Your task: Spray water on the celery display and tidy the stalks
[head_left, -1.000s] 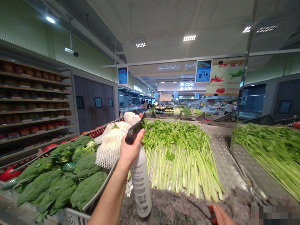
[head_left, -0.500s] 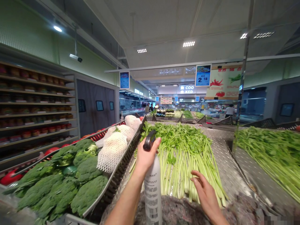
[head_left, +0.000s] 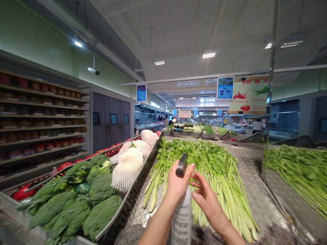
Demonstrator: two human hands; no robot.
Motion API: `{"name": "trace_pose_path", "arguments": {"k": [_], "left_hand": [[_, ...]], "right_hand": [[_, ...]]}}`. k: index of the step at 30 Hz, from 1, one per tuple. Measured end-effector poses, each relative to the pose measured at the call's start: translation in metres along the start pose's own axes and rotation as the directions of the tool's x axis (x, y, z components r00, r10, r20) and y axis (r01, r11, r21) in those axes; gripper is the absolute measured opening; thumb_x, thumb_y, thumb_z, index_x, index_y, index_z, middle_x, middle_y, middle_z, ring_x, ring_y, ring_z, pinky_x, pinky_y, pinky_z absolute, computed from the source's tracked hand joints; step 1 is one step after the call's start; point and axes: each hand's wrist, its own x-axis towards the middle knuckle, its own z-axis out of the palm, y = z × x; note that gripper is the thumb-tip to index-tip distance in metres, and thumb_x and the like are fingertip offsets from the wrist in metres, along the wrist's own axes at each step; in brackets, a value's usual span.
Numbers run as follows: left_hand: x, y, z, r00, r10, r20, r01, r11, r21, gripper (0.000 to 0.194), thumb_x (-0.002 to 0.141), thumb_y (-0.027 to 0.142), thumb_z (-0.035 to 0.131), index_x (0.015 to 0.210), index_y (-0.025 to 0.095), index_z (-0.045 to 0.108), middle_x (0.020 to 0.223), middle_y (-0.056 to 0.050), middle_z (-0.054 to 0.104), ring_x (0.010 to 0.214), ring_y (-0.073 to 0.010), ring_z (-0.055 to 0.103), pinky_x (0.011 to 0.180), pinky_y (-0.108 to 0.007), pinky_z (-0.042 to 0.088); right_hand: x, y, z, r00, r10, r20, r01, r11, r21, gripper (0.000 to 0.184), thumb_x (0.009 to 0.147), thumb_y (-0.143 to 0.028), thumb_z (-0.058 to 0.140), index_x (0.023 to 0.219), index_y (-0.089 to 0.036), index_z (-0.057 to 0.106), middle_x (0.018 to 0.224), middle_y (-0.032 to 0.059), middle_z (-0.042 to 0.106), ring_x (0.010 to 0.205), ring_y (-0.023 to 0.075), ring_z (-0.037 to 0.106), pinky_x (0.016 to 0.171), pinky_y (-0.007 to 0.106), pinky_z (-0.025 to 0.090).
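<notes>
My left hand point(head_left: 177, 182) is wrapped round the neck of a white spray bottle point(head_left: 182, 217) with a black head and printed text down its side. The bottle stands upright in front of me, over the near part of a celery pile point(head_left: 217, 170). Close to the bottle on its right is my right hand point(head_left: 206, 197), fingers apart and slightly bent, holding nothing. Whether its fingertips touch my left hand or the bottle, I cannot tell. Leafy celery tops point away from me and the pale stalks toward me, lying on a patterned metal shelf point(head_left: 252, 170).
A dark crate point(head_left: 133, 173) at left holds broccoli point(head_left: 74, 200) and white vegetables in foam nets point(head_left: 129, 166). A mirror point(head_left: 298, 170) on the right reflects the celery. Shelves of jars point(head_left: 43, 129) line the left wall. People stand far off.
My left hand has moved right with the spray bottle, and its head now sits lower. My right hand has come left and up beside it. The view has shifted slightly.
</notes>
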Motion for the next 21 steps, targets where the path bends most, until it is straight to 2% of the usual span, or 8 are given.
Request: {"name": "trace_pose_path", "arguments": {"k": [3, 6, 9, 12, 14, 17, 19, 21], "left_hand": [[-0.002, 0.0, 0.014, 1.0, 0.012, 0.009, -0.012, 1.0, 0.012, 0.037, 0.066, 0.05, 0.051, 0.079, 0.016, 0.055, 0.083, -0.006, 0.055, 0.076, -0.017, 0.054, 0.07, -0.03, 0.042], [-0.005, 0.003, 0.026, 0.999, 0.002, 0.052, -0.001, 1.0, -0.016, 0.035, 0.065, 0.044, 0.056, 0.085, 0.015, 0.055, 0.104, -0.011, 0.047, 0.099, -0.0212, 0.047, 0.088, -0.033, 0.033], [-0.011, 0.004, 0.03, 0.976, -0.067, 0.206, 0.092, 0.989, -0.114, 0.051, 0.061, 0.036, 0.061, 0.105, 0.013, 0.047, 0.112, -0.014, 0.043, 0.104, -0.0223, 0.044, 0.091, -0.034, 0.031], [-0.016, -0.002, 0.027, 0.915, -0.127, 0.383, 0.222, 0.951, -0.216, 0.085, 0.053, 0.031, 0.068, 0.125, 0.013, 0.027, 0.123, -0.016, 0.038, 0.113, -0.0243, 0.039, 0.093, -0.035, 0.03], [-0.017, -0.01, 0.021, 0.884, -0.145, 0.444, 0.278, 0.927, -0.25, 0.091, 0.053, 0.033, 0.068, 0.129, 0.015, 0.021, 0.13, -0.016, 0.031, 0.12, -0.0256, 0.03, 0.095, -0.036, 0.029], [-0.01, -0.028, 0.007, 0.93, -0.18, 0.32, 0.265, 0.933, -0.245, 0.074, 0.065, 0.044, 0.057, 0.127, 0.017, 0.027, 0.133, -0.015, 0.029, 0.122, -0.0245, 0.029, 0.094, -0.037, 0.031], [-0.002, -0.044, -0.003, 0.971, -0.213, 0.105, 0.229, 0.956, -0.184, 0.063, 0.07, 0.048, 0.049, 0.122, 0.016, 0.033, 0.131, -0.015, 0.033, 0.118, -0.0234, 0.035, 0.094, -0.037, 0.03], [0.005, -0.061, -0.014, 0.974, -0.211, -0.081, 0.201, 0.973, -0.115, 0.055, 0.072, 0.047, 0.047, 0.116, 0.015, 0.039, 0.126, -0.015, 0.039, 0.114, -0.0224, 0.04, 0.094, -0.037, 0.03]], "right_hand": [[0.006, -0.01, 0.006, 0.997, 0.009, 0.081, -0.009, 1.0, -0.003, 0.065, 0.072, -0.026, 0.053, 0.129, -0.019, 0.024, 0.127, 0.0111, 0.04, 0.109, 0.0199, 0.045, 0.093, 0.036, 0.034], [0.01, -0.016, 0.008, 0.998, -0.041, 0.049, 0.041, 0.999, 0.001, 0.066, 0.071, -0.023, 0.054, 0.129, -0.017, 0.023, 0.123, 0.0111, 0.043, 0.116, 0.018, 0.038, 0.099, 0.033, 0.027], [0.012, -0.017, 0.006, 0.996, -0.083, -0.04, 0.084, 0.996, 0.035, 0.062, 0.069, -0.024, 0.054, 0.125, -0.016, 0.028, 0.115, 0.0111, 0.051, 0.109, 0.0191, 0.046, 0.092, 0.032, 0.036], [0.013, -0.017, -0.002, 0.99, -0.05, -0.131, 0.05, 0.999, -0.007, 0.052, 0.065, -0.025, 0.056, 0.113, -0.014, 0.039, 0.095, 0.0088, 0.061, 0.085, 0.0193, 0.059, 0.075, 0.03, 0.047], [0.014, -0.017, -0.01, 0.979, -0.013, -0.201, 0.0, 0.998, -0.061, 0.047, 0.063, -0.028, 0.059, 0.106, -0.013, 0.045, 0.08, 0.0057, 0.062, 0.068, 0.0176, 0.06, 0.064, 0.028, 0.049], [0.016, -0.019, -0.026, 0.961, 0.051, -0.273, -0.07, 0.996, -0.063, 0.049, 0.066, -0.037, 0.058, 0.106, -0.011, 0.049, 0.068, 0.0032, 0.061, 0.057, 0.0169, 0.058, 0.053, 0.028, 0.049], [0.015, -0.02, -0.037, 0.955, 0.087, -0.285, -0.106, 0.993, -0.051, 0.052, 0.068, -0.042, 0.057, 0.109, -0.011, 0.049, 0.067, 0.0036, 0.061, 0.056, 0.0178, 0.059, 0.051, 0.028, 0.049], [0.012, -0.023, -0.049, 0.947, 0.067, -0.313, -0.102, 0.99, -0.098, 0.053, 0.067, -0.043, 0.058, 0.109, -0.012, 0.05, 0.075, 0.0057, 0.063, 0.063, 0.0194, 0.061, 0.055, 0.029, 0.05]]}}
